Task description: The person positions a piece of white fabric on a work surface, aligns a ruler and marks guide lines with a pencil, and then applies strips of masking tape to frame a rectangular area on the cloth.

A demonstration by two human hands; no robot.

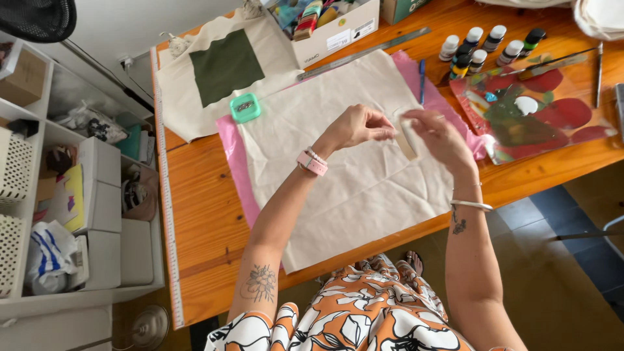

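Note:
A large piece of cream cloth (338, 169) lies flat on the wooden table (201, 214), over a pink sheet (233, 153). Above its far right part, my left hand (356, 127) and my right hand (439, 136) meet around a small cream strip (408, 138). My right hand grips the strip. The fingertips of my left hand pinch at its upper end. The strip is blurred, so I cannot tell what it is made of. A pink watch sits on my left wrist and a bangle on my right.
A small green tin (245, 108) rests by the cloth's far left corner. Behind it lie a cream bag with a dark green square (226, 66), a long metal ruler (364, 53), a white box of supplies (335, 26), paint bottles (487, 45) and a paint-smeared palette sheet (533, 110). White shelving (97, 214) stands left.

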